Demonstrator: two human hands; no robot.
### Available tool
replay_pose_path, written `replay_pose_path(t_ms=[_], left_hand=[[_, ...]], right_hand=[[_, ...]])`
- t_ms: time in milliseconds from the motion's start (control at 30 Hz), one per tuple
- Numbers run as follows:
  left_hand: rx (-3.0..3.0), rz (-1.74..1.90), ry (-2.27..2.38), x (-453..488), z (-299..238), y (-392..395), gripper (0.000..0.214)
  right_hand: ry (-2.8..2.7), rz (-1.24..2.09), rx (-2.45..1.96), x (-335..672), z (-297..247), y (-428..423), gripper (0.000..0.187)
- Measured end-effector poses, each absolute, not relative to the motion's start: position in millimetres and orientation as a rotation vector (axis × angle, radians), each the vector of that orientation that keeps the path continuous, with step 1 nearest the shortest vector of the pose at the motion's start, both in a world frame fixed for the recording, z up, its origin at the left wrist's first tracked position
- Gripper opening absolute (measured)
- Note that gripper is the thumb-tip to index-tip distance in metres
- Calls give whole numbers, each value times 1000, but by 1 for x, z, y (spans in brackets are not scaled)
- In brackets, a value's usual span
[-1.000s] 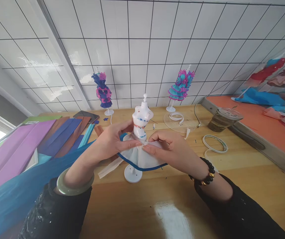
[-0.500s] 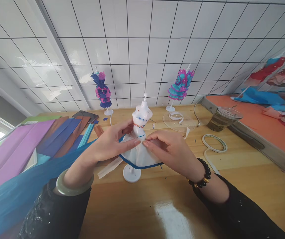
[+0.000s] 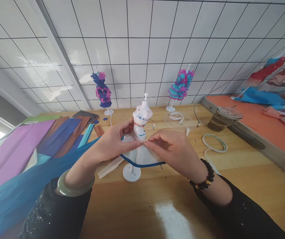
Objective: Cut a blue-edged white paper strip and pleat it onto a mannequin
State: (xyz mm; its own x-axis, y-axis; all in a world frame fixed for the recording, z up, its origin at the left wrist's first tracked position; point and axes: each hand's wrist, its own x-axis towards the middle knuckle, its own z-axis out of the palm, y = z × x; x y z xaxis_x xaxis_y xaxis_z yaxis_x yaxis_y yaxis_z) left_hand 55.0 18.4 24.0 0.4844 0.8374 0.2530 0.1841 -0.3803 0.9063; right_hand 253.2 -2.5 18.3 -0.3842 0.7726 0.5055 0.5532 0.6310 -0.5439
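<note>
A small white mannequin [image 3: 142, 116] with blue and red marks stands in the middle on a round white base [image 3: 132, 173]. Around its waist hangs a white skirt [image 3: 142, 156] edged with a dark blue band. My left hand [image 3: 119, 141] pinches the skirt's top edge at the front, its other fingers reaching behind the waist. My right hand [image 3: 171, 146] pinches the same edge just beside the left thumb. Both sets of fingertips nearly meet below the mannequin's waist. The back of the skirt is hidden.
Sheets of coloured paper [image 3: 33, 136] and a long blue strip [image 3: 45, 172] lie to the left. Two dressed mannequins, one navy and pink [image 3: 103, 89], one turquoise and pink [image 3: 181, 84], stand behind. A tape roll [image 3: 214, 143] and a cup [image 3: 223, 119] are at right.
The mannequin has tilted very slightly to the right. My fingertips have drawn closer together at the waist, and the front hem has risen a little.
</note>
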Motion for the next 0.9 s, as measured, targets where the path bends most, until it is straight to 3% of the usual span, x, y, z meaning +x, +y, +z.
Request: replay_pose_path(t_ms=[467, 900], left_hand=[[1852, 909, 831, 55, 23, 19, 44], [1897, 857, 836, 56, 27, 16, 42]], right_hand=[[-2214, 719, -910, 263, 35, -6, 15], [-2071, 632, -1032, 255, 24, -5, 11]])
